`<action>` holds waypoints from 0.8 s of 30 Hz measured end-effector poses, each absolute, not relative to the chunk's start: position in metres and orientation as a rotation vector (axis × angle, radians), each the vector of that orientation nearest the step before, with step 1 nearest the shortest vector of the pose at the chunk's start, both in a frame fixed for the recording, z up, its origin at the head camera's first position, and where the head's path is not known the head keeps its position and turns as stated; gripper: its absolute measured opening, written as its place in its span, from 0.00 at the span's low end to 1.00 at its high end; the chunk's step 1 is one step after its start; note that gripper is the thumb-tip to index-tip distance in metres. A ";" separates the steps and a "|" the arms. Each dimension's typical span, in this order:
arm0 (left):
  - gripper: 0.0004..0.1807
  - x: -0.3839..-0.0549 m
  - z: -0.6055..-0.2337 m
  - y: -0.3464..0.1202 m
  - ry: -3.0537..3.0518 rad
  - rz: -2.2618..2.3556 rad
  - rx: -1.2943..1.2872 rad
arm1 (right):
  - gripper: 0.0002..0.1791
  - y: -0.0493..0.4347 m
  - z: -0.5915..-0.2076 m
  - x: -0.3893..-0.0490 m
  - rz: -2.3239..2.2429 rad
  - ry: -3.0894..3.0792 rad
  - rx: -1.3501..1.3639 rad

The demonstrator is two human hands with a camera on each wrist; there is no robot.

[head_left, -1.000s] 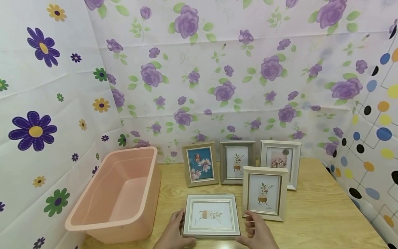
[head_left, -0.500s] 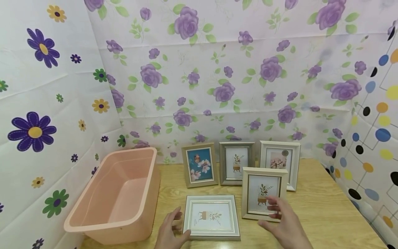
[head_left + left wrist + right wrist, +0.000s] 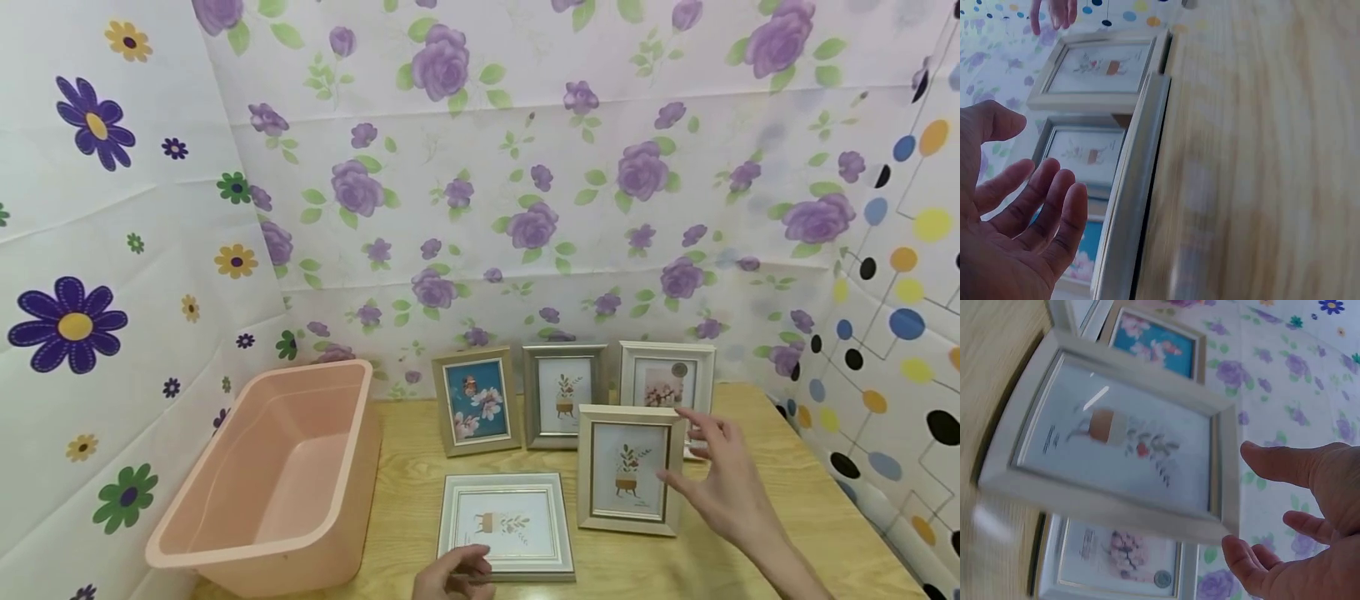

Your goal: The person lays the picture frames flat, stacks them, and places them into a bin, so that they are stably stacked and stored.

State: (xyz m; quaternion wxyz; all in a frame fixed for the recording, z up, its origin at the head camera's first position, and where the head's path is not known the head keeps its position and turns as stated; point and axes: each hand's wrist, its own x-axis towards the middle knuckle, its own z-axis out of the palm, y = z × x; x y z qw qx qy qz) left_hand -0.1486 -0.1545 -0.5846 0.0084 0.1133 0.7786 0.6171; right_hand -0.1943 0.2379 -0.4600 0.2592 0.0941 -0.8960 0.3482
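Note:
A cream photo frame [image 3: 628, 471] with a potted-plant picture stands upright on the table. At its upper right corner is my right hand [image 3: 723, 492], fingers spread; the index fingertip is at the corner and the thumb near the right edge. Contact is hard to tell in the right wrist view, where the frame [image 3: 1125, 434] looks tilted. A white photo frame [image 3: 517, 521] lies flat, picture up, in front of me. My left hand [image 3: 453, 575] hovers over its near left edge, holding nothing. In the left wrist view the left hand's fingers [image 3: 1060, 219] are loosely bent.
Behind stand a gold frame with a blue picture [image 3: 477, 402], a silver frame [image 3: 566, 396] and a white frame with a pink blossom picture [image 3: 663, 385], partly hidden. A pink tub [image 3: 356, 492] is at left. Patterned cloths [image 3: 495, 150] surround the wooden table [image 3: 787, 475].
My right hand has left the flat white frame and moved right and up to the cream frame's upper corner. My left hand has come off the flat frame's left side and shifted right.

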 end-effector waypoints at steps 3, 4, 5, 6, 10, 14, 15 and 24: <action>0.20 -0.160 -0.618 -0.159 2.262 1.887 0.491 | 0.52 0.244 -0.460 -0.205 0.908 -2.414 0.295; 0.19 -0.164 -0.629 -0.160 2.228 1.869 0.557 | 0.53 0.246 -0.461 -0.209 0.905 -2.418 0.313; 0.19 -0.167 -0.637 -0.161 2.196 1.847 0.613 | 0.53 0.248 -0.462 -0.212 0.892 -2.423 0.333; 0.19 -0.170 -0.643 -0.162 2.157 1.820 0.657 | 0.54 0.250 -0.462 -0.215 0.884 -2.430 0.354; 0.20 -0.173 -0.650 -0.159 2.071 1.705 0.679 | 0.54 0.256 -0.463 -0.226 0.833 -2.483 0.423; 0.22 -0.166 -0.639 -0.149 2.055 1.669 0.571 | 0.53 0.261 -0.463 -0.234 0.757 -2.529 0.470; 0.22 -0.165 -0.637 -0.146 2.077 1.656 0.561 | 0.53 0.262 -0.462 -0.236 0.742 -2.538 0.483; 0.14 -0.169 -0.644 -0.135 2.249 1.501 0.618 | 0.49 0.268 -0.463 -0.248 0.687 -2.565 0.624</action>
